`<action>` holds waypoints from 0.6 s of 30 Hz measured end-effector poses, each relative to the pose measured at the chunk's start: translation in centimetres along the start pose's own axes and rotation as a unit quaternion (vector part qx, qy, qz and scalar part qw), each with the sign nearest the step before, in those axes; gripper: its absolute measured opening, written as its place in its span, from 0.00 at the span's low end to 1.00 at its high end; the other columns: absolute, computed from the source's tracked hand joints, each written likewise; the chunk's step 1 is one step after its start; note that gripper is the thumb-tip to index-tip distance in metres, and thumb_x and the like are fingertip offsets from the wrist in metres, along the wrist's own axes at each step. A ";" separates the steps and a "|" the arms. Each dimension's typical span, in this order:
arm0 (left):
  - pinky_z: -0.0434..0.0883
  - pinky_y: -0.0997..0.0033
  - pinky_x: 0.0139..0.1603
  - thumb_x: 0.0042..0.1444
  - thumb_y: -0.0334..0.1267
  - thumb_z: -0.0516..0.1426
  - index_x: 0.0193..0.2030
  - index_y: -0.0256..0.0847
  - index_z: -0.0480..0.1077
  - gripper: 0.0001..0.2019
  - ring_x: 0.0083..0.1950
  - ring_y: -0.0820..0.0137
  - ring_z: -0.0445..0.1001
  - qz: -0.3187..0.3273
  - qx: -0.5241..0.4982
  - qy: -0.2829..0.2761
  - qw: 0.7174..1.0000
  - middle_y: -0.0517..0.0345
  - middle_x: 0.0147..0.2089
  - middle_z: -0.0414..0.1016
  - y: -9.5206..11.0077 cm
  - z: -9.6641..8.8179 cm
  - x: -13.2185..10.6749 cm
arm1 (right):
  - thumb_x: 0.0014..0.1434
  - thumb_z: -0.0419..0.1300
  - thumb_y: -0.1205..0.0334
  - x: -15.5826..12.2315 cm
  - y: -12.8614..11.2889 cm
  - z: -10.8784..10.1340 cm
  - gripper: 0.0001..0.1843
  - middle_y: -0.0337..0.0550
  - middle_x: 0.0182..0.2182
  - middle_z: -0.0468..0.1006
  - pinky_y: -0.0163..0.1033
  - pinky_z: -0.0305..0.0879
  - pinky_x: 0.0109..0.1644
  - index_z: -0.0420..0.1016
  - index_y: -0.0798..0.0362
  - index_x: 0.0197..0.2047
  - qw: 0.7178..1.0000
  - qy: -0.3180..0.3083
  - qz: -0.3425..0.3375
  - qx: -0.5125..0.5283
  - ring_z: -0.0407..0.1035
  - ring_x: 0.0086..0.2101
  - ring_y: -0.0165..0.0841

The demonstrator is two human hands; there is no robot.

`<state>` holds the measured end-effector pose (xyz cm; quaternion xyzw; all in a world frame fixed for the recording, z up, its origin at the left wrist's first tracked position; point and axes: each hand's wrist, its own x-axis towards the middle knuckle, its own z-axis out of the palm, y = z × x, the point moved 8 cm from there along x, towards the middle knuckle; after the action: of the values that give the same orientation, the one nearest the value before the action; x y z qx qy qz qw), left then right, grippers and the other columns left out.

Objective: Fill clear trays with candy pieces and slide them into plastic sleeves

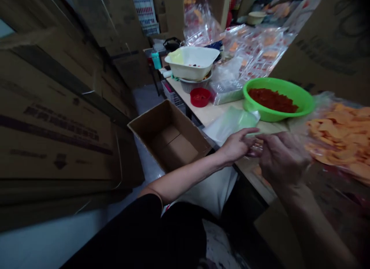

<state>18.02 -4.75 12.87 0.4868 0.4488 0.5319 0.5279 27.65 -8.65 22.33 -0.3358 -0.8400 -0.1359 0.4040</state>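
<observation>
At the near edge of the counter, beside an open cardboard box [169,136], both hands work close together above the pale wood. The left hand [235,146] comes in from the lower left, its fingers [250,133] extended and lying close together, tips toward the right hand. The right hand [281,158] is curled, its fingers [261,142] bent inward and apparently pinching a small clear plastic piece [255,147] between the two hands, just above the counter [185,93]. The piece is thin and blurred: its form cannot be told, nor whether the left fingers touch it. Work in hand appears to be fine fingertip handling of this film; the next move on it calls for a steady pinch, as it looks slight and hard to see. Just beyond lies a pale green-tinted plastic sheet [231,124], then a green plastic basin [277,84] holding red paste [273,100]. To the right, orange slices [335,134] lie under clear plastic. Farther along stands a white square bowl [190,63] on a grey basket [193,86], a small red dish [200,97] beside it. Large flattened cartons [58,126] stand along the left.
</observation>
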 end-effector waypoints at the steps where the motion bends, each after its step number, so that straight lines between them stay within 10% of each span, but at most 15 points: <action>1: 0.79 0.67 0.46 0.69 0.32 0.49 0.65 0.38 0.65 0.19 0.45 0.70 0.80 0.016 -0.004 -0.035 0.999 0.42 0.52 0.78 1.7 -0.4 -0.8 | 0.65 0.53 0.68 1.2 -1.2 -0.9 0.13 0.45 0.27 0.71 0.42 0.58 0.36 0.79 0.53 0.41 0.999 0.015 -0.029 0.015 0.64 0.32 0.39; 5: 0.73 0.60 0.58 0.58 0.41 0.65 0.54 0.44 0.76 0.17 0.65 0.59 0.69 0.139 0.162 0.015 0.977 0.49 0.64 0.71 10.7 -6.3 -5.5 | 0.67 0.52 0.68 6.0 -6.6 -3.0 0.14 0.43 0.29 0.70 0.42 0.61 0.38 0.79 0.49 0.45 0.986 0.040 -0.077 0.140 0.66 0.33 0.37; 10: 0.78 0.65 0.49 0.51 0.42 0.69 0.44 0.41 0.81 0.14 0.47 0.63 0.80 0.094 0.231 0.171 0.953 0.55 0.45 0.82 14.1 -16.1 -9.7 | 0.64 0.51 0.68 9.2 -10.4 -0.6 0.20 0.47 0.42 0.75 0.45 0.69 0.48 0.75 0.51 0.56 0.948 -0.048 -0.104 0.298 0.70 0.43 0.39; 13: 0.78 0.71 0.39 0.49 0.37 0.69 0.43 0.36 0.80 0.14 0.35 0.69 0.79 0.000 0.166 0.278 0.946 0.55 0.37 0.82 9.0 -21.8 -10.2 | 0.61 0.54 0.68 8.3 -8.1 0.5 0.25 0.48 0.49 0.75 0.47 0.69 0.55 0.70 0.51 0.62 0.936 -0.080 -0.042 0.339 0.70 0.48 0.40; 18: 0.77 0.74 0.38 0.56 0.26 0.62 0.39 0.30 0.77 0.04 0.32 0.73 0.78 -0.223 -0.002 0.446 0.867 0.54 0.33 0.79 -6.2 -26.3 -9.3 | 0.62 0.56 0.65 1.9 -0.2 0.4 0.15 0.43 0.41 0.79 0.49 0.70 0.50 0.79 0.49 0.50 0.926 -0.071 0.159 0.335 0.73 0.42 0.39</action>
<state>-7.54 -12.82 3.07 0.0838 0.7315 0.5616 0.3774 26.43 -7.67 23.57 -0.3190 -0.7986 0.2431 0.4487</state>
